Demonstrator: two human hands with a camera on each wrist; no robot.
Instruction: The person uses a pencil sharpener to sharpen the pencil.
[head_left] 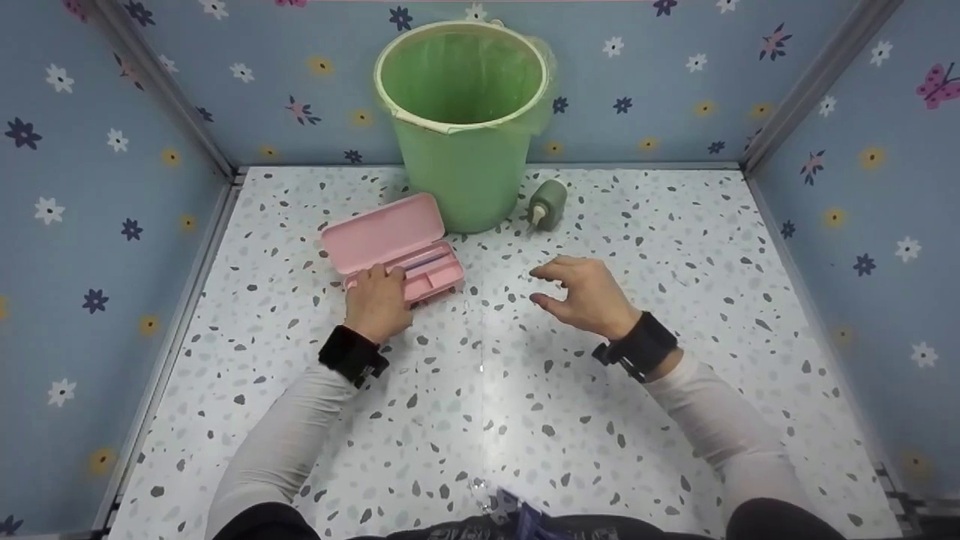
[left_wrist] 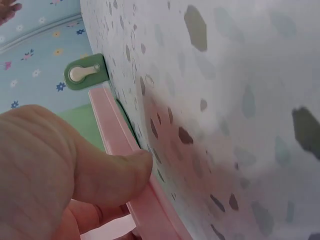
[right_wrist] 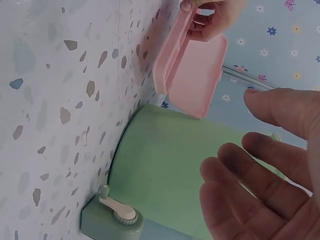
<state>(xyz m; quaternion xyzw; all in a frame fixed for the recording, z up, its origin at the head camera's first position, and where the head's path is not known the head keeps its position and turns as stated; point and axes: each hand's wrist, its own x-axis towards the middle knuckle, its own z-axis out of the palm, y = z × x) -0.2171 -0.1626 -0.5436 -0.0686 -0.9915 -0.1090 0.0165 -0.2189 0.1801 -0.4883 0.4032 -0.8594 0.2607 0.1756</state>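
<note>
A pink pencil case (head_left: pixel 437 280) lies on the tabletop with its lid (head_left: pixel 386 234) swung up and back. Inside, a slim pencil or pen (head_left: pixel 424 262) rests in the long compartment, beside smaller divisions. My left hand (head_left: pixel 377 306) grips the case's near left side, thumb on the outer wall and fingers over the rim, as the left wrist view also shows. My right hand (head_left: pixel 589 295) hovers to the right of the case, thumb and fingers apart, holding nothing. Beyond it stands a green hand-crank pencil sharpener (head_left: pixel 549 201) with a cream handle (right_wrist: pixel 119 207).
A green bin (head_left: pixel 465 172) with a clear liner stands at the back, right behind the case lid. Flower-patterned panels (head_left: pixel 247 105) close off the back and both sides of the speckled tabletop (head_left: pixel 480 420).
</note>
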